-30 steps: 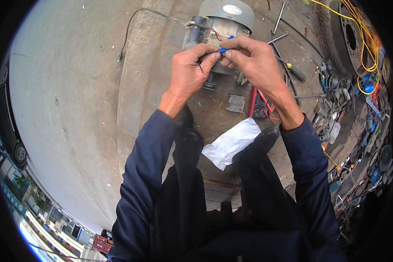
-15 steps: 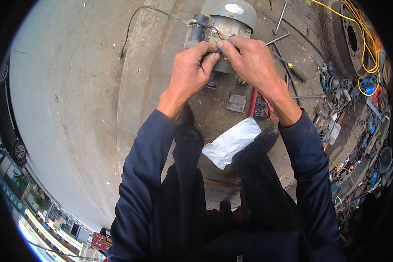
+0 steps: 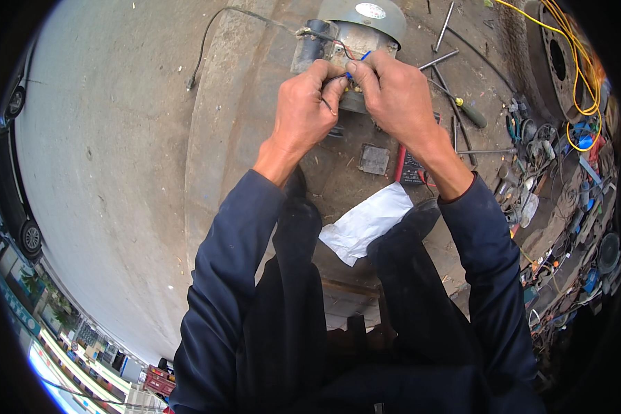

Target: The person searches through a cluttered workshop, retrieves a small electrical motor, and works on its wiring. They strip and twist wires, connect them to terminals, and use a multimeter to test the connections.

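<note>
Both hands have crept slightly closer to the grey metal electric motor [image 3: 355, 27] since a moment ago. Left hand [image 3: 303, 110] and right hand [image 3: 397, 96] pinch thin blue and dark wires [image 3: 355, 65] at its terminal box, fingertips closed on them. It sits on a worn concrete floor [image 3: 117, 152], outdoors. Nearby lie a white crumpled sheet [image 3: 366, 222], a green-handled screwdriver [image 3: 470, 112] and yellow cable coils [image 3: 573, 62].
</note>
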Demonstrator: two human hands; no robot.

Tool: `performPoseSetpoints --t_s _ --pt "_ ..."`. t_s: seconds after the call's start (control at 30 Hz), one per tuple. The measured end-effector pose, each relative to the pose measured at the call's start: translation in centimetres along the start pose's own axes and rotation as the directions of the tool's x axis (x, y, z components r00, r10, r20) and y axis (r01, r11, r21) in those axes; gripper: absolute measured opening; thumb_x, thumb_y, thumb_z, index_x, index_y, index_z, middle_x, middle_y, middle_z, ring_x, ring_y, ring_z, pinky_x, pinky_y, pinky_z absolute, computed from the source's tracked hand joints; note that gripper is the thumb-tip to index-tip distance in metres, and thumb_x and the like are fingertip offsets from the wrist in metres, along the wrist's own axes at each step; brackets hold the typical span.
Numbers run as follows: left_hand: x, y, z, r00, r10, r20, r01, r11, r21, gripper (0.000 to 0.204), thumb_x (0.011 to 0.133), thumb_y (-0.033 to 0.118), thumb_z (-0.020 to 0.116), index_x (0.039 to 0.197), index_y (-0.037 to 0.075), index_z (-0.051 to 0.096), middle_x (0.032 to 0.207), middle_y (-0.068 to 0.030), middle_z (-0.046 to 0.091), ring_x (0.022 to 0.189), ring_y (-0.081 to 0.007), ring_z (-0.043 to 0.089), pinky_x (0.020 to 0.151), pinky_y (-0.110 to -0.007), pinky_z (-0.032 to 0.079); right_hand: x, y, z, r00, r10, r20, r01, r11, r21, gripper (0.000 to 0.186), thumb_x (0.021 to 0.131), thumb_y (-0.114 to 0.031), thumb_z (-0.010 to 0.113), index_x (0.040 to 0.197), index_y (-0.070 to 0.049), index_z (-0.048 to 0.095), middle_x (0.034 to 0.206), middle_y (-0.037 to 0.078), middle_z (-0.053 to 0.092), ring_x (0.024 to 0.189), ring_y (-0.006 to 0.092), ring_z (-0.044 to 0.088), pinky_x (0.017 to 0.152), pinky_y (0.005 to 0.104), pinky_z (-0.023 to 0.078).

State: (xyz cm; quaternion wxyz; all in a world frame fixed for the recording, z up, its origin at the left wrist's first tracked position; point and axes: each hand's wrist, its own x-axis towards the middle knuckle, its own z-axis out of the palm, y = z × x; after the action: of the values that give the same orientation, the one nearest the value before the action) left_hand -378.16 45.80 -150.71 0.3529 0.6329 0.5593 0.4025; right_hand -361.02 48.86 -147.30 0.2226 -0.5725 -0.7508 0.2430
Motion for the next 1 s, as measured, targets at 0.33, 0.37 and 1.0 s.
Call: performPoseSetpoints --t_s 0.33,0.37,1.0 --pt "0.0 0.2 -0.2 0.999 -0.028 0.022 0.028 0.999 -0.028 0.007 0.099 0.005 0.070 0.103 0.000 0.071 0.077 -0.0082 0.073 0.070 -0.0121 0.068 0.066 -0.029 0.056 -0.3 0.0 -1.5 0.997 -0.072 0.030 0.061 0.960 0.272 0.025 0.098 -0.024 0.066 0.091 0.001 0.067 0.086 0.023 0.071 0.081 0.0454 0.068 0.072 0.0518 0.053" --pt "0.1 0.2 -0.2 0.999 -0.027 0.023 0.028 0.999 -0.027 0.007 0.099 0.005 0.070 0.103 0.000 0.071 0.077 -0.0081 0.073 0.070 -0.0121 0.068 0.066 -0.029 0.056 -0.3 0.0 -1.4 0.994 -0.100 0.031 0.090 0.966 0.243 0.025 0.098 -0.023 0.065 0.091 0.001 0.067 0.087 0.022 0.071 0.083 0.0453 0.068 0.073 0.0516 0.053" --pt "0.1 0.3 -0.1 1.000 -0.010 0.011 0.010 1.000 0.026 0.007 0.097 0.002 0.071 0.103 -0.001 0.070 0.079 -0.0105 0.073 0.071 -0.0137 0.070 0.067 -0.030 0.057 -0.5 -0.1 0.0 0.997 -0.026 -0.067 0.033 0.994 0.108 0.020 0.095 -0.018 0.067 0.088 0.001 0.065 0.079 0.022 0.066 0.072 0.0415 0.065 0.066 0.0495 0.050"
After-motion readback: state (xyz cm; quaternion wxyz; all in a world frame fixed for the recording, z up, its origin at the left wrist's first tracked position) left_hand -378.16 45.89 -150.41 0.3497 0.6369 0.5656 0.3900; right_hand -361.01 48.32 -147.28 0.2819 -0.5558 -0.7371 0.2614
